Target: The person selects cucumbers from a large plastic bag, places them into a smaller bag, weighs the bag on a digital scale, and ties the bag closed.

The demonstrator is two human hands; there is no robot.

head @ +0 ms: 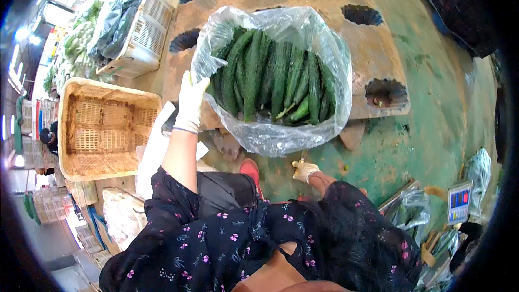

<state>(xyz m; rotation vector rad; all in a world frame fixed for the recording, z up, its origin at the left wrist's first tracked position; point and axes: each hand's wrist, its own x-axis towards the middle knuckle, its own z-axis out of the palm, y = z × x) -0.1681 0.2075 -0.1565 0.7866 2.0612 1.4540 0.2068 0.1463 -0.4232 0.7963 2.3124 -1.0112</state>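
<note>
Dark green cucumbers (253, 73) lie side by side in a clear plastic bag (279, 140), whose mouth is spread wide. My left hand (189, 103), in a white glove, grips the bag's left rim, its thumb over the edge beside the cucumbers. My right hand (306, 171), also gloved, is low in front of me, below the bag's near side and apart from it. Its fingers are curled, and a thin tan strip (303, 154) rises from them; what the strip is, I cannot tell.
The bag rests on a dirty brown pallet (381, 56) with dark holes. At left stand a stained yellowish plastic crate (101, 129) and a white crate (152, 28) topped with dark plastic bags. A scale display (459, 202) and bagged produce (411, 207) are at lower right.
</note>
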